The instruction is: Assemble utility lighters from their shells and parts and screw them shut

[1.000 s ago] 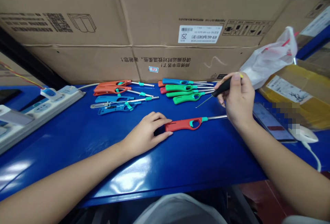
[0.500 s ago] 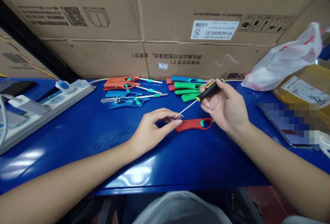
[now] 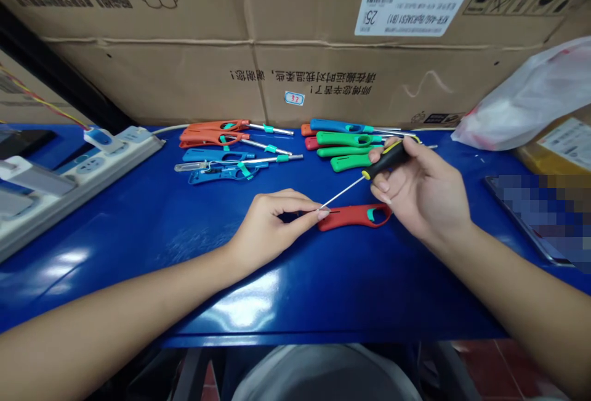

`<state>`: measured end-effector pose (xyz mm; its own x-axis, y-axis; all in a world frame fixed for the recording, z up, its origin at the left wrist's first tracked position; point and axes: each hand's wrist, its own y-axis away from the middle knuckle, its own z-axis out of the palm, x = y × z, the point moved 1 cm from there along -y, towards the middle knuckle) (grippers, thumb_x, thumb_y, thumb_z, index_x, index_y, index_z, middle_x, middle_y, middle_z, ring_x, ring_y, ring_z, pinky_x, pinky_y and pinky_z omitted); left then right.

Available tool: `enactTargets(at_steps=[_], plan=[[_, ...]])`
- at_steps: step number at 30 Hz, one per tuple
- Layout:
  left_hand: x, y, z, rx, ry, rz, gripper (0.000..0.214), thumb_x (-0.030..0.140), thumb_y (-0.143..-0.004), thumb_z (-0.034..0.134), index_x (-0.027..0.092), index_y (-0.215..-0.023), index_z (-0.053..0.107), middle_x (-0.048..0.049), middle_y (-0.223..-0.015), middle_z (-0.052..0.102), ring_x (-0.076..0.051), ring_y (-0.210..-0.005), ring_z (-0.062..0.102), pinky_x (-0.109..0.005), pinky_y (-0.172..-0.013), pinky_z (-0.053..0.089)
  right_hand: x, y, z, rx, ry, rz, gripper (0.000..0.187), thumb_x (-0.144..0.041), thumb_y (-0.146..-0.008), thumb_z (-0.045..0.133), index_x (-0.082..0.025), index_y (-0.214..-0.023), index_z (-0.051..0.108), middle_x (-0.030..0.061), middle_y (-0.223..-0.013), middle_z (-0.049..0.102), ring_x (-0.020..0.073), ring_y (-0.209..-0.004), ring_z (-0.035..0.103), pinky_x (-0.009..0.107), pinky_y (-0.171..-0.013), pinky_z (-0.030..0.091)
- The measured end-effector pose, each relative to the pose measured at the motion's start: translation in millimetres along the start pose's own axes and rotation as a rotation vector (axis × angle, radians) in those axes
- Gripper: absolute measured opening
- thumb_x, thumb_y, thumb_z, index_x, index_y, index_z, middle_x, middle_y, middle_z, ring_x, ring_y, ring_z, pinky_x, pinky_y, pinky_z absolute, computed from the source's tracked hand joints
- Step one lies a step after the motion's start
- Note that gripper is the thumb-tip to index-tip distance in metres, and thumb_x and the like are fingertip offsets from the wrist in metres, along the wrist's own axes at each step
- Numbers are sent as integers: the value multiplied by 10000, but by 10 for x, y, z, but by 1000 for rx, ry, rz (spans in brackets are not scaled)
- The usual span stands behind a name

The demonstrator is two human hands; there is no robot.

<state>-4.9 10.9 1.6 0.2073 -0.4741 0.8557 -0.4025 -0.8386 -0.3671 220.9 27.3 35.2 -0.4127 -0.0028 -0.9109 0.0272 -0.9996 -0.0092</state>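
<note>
My right hand (image 3: pixel 429 188) grips a screwdriver (image 3: pixel 390 157) by its black and yellow handle, its thin shaft slanting down to the left. At the shaft's tip, the thumb and forefinger of my left hand (image 3: pixel 272 222) are pinched together. Whether a small part sits between them is hidden. Just under those fingertips lies the left end of a red gas lighter (image 3: pixel 346 218), flat on the blue table (image 3: pixel 286 290). It has a green trigger inside the loop at its right end, which my right hand partly covers.
Behind my hands lie orange lighters (image 3: pixel 212 133), blue lighters (image 3: pixel 221 170) and green lighters (image 3: pixel 346 139). A power strip (image 3: pixel 87 173) runs along the left. A cardboard box (image 3: pixel 184 81) walls off the back. To the right are a phone (image 3: pixel 530 222) and a plastic bag (image 3: pixel 530 99).
The view has tilted down slightly. My left thumb and forefinger have closed together at the screwdriver's tip, where a gap showed before. My right hand still holds the screwdriver.
</note>
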Motion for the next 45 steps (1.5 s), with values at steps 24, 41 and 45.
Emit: enactTargets(at_steps=[24,41,45], plan=[[-31,40,-7,0,-157,72,102,194,-903,736,162,-909,832,-40,-855,806,-131,-755,730,-225,-706,564,64,168,106,-125,309,-452,156,-372,-927,719,-310,-964,581,-27,-870,712,132,-470,636,312,-402,568],[-120,11,26,-222,-382,136,427,303,-872,784,163,-1265,693,-80,-1152,738,-238,-1032,634,-426,-972,521,-16,179,134,-177,431,-667,96,-341,-958,684,-300,-980,600,-45,-756,681,85,-386,508,249,-301,388],[-119,14,16,-227,-368,134,397,281,-877,778,164,-1248,700,-80,-1152,739,-236,-1033,632,-428,-973,517,-14,231,161,-132,456,-572,134,-407,-938,700,-323,-958,597,-31,-764,688,111,-421,516,280,-344,401]])
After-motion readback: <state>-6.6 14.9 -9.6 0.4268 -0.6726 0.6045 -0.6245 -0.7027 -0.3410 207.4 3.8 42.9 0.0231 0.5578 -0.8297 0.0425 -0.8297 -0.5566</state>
